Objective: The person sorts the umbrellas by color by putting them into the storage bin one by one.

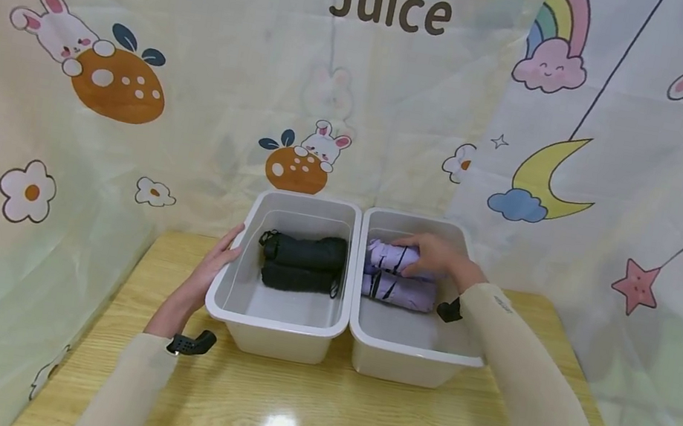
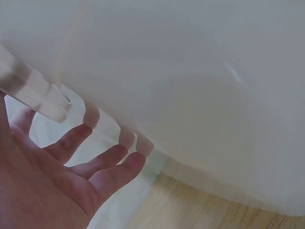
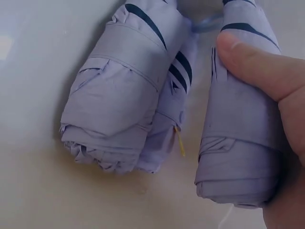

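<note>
In the head view, my right hand [image 1: 436, 255] reaches into the right white bin [image 1: 413, 349] and grips a folded lavender umbrella [image 1: 390, 257]. The right wrist view has the thumb across that umbrella [image 3: 240, 129]. Beside it lies another lavender umbrella [image 3: 119, 86], with a third [image 3: 167, 119] partly hidden behind it. My left hand [image 1: 211, 270] is at the outer left side of the left white bin [image 1: 275, 324]. In the left wrist view, its spread fingers [image 2: 116, 174] touch the bin's smooth wall. Two folded black umbrellas [image 1: 306, 251] lie inside the left bin.
Both bins stand side by side, their rims nearly touching, on a wooden table [image 1: 255, 402]. Behind and at the sides hangs a printed cloth [image 1: 210, 108] with cartoon rabbits and flowers. Each wrist wears a dark band [image 1: 191, 342].
</note>
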A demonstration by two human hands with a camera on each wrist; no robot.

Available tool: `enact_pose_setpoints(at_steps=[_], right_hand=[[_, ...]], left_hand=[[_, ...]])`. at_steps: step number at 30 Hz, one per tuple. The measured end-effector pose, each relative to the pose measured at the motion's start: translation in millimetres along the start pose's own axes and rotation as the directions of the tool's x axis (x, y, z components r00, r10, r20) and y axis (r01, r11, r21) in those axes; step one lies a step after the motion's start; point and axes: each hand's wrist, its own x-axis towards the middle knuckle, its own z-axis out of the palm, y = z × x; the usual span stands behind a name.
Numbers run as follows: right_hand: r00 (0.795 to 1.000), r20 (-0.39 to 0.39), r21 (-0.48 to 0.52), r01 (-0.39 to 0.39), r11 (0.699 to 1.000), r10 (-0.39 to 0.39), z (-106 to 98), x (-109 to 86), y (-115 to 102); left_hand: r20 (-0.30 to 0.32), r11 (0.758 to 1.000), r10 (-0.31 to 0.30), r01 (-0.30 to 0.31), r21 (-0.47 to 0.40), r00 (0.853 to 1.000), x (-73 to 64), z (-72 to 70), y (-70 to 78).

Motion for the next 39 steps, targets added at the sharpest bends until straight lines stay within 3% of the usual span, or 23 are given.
enact_pose_setpoints(at_steps=[6, 11, 16, 20, 24, 33, 39], right_hand=[[1.0, 0.011, -0.023, -0.011, 1.0, 0.011, 12, 10.8, 4], [1.0, 0.018, 0.082, -0.023, 0.996, 0.022, 27, 12.7, 6], [0.996, 0.056, 0.151, -0.084, 0.985, 0.076, 40, 14.9, 11], [0.994, 0.032, 0.214, -0.111, 0.97, 0.107, 41, 18.5, 11], [0.99, 0.056, 0.219, -0.135, 0.966, 0.126, 40, 19.4, 6], [0.997, 0.035, 0.166, -0.075, 0.983, 0.07, 24, 19.9, -15], [0.998, -0.013, 0.219, -0.057, 0.974, 0.061, -15, -2.6, -41]], left_hand=[[0.011, 1.0, 0.007, -0.006, -0.007, 1.0, 2.9, -2.3, -0.3], [0.018, 1.0, 0.004, -0.003, -0.004, 1.0, 2.5, -0.8, -2.5], [0.026, 1.0, 0.011, -0.011, -0.006, 1.0, 3.0, -0.3, -1.4], [0.008, 0.999, 0.031, -0.031, -0.014, 0.999, 4.8, -1.5, 1.5], [0.013, 1.0, 0.011, -0.011, -0.008, 1.0, 4.4, -2.6, 0.3], [0.007, 1.0, 0.019, -0.019, 0.001, 1.0, 7.9, -2.3, -2.0], [0.018, 0.999, 0.002, -0.003, 0.037, 1.0, 7.5, -4.3, -2.3]])
